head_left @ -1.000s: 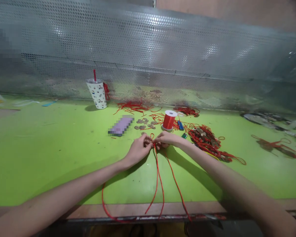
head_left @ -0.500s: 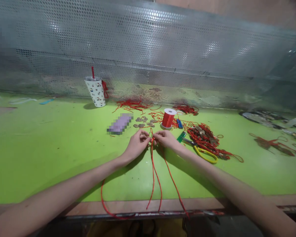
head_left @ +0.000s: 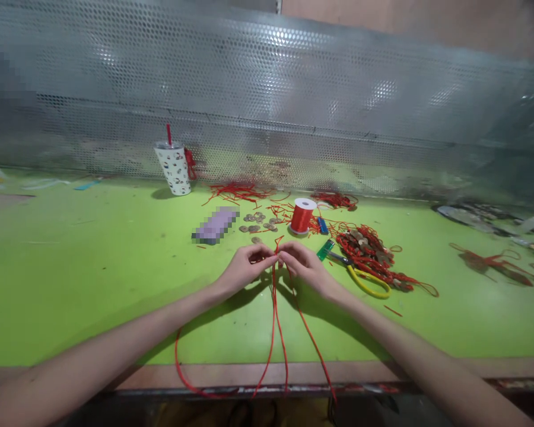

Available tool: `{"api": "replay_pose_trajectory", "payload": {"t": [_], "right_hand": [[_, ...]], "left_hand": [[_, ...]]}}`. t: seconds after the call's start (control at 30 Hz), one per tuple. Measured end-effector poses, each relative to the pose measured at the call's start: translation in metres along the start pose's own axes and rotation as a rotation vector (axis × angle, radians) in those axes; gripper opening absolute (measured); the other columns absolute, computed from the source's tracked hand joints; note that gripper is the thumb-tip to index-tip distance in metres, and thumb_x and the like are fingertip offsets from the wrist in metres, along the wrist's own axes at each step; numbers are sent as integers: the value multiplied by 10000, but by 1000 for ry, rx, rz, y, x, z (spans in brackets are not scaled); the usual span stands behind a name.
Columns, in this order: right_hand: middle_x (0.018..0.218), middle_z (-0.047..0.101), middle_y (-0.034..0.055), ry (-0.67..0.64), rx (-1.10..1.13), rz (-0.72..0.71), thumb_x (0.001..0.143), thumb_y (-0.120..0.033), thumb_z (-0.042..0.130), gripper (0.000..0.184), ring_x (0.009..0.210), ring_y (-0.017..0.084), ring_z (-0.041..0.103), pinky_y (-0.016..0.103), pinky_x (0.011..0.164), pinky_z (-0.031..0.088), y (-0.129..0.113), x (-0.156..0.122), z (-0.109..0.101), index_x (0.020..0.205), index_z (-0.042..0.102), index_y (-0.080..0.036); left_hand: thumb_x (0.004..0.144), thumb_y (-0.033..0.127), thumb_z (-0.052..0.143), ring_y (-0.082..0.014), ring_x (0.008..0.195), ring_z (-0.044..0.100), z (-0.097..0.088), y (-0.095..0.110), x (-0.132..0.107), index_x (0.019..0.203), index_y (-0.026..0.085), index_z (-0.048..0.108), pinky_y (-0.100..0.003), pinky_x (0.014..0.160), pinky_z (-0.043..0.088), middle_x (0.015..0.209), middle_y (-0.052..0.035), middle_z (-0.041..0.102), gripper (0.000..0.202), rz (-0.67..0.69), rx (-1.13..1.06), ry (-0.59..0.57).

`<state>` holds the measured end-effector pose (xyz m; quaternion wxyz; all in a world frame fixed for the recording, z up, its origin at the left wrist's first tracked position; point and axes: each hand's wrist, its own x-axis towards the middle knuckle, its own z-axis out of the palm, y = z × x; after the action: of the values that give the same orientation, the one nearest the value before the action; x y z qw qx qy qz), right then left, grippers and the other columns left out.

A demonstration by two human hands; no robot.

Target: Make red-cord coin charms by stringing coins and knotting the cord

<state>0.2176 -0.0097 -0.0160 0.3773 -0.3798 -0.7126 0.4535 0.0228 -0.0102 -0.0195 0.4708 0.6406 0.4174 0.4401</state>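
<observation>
Both hands meet over the middle of the green table, pinching a red cord (head_left: 274, 320). My left hand (head_left: 248, 265) grips it between thumb and fingertips from the left. From the right, my right hand (head_left: 303, 265) is closed on it, with fingertips almost touching the left ones. A small loop of the cord pokes up above the fingers. Several strands hang toward me, some reaching past the table's front edge. Whatever knot lies between the fingertips is too small and hidden to make out. Just beyond the hands lie loose bronze-coloured coins (head_left: 250, 229).
A spool of red cord (head_left: 302, 217) stands behind my hands. To the right are a green lighter (head_left: 325, 249), yellow-handled scissors (head_left: 368, 281) and a heap of corded coins (head_left: 367, 246). A blurred purple object (head_left: 217, 226) and a patterned cup (head_left: 175, 171) stand left, before a perforated metal panel (head_left: 258, 89).
Both hands have come slightly nearer to me, still pinching the cord. The loop above the fingers now leans to the right, and the hanging strands have shifted a little.
</observation>
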Motion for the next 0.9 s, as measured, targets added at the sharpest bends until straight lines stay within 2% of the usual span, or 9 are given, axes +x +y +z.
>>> {"api": "replay_pose_trajectory", "payload": {"t": [0.1,0.23,0.43,0.67,0.9], "right_hand": [[995,652,34,-56,-20,-22,928,-471,628,280,848,172,589,310,723,478,0,-2,-1,1084,586,-242],[906,652,35,-131,-76,-38,929,-443,631,260,796,168,562,312,724,460,4,-2,2,1026,640,-202],[772,610,24,-102,-77,-45,920,-411,591,251,703,151,506,305,669,410,7,0,8,861,649,-175],[769,638,29,-103,-121,-69,888,-324,597,185,694,148,518,301,676,406,6,-2,11,810,655,-167],[663,587,6,-114,-162,-66,877,-344,634,226,623,135,471,285,616,374,10,-3,14,733,626,-170]], "left_hand": [[750,489,789,-171,752,658,0,0,1,796,175,701,-309,739,542,788,-32,705,329,29,-44,31],[752,484,797,-164,753,652,2,1,-2,802,178,703,-306,748,541,786,-24,697,323,21,-78,19],[740,493,811,-176,763,660,5,2,-5,801,180,720,-325,754,545,811,-42,719,332,18,-97,27],[742,498,797,-182,750,669,6,5,-5,811,165,717,-324,750,548,797,-49,728,349,-1,-111,31],[768,427,770,-135,675,565,4,5,-5,812,162,679,-259,641,447,708,2,625,283,45,-94,95]]}}
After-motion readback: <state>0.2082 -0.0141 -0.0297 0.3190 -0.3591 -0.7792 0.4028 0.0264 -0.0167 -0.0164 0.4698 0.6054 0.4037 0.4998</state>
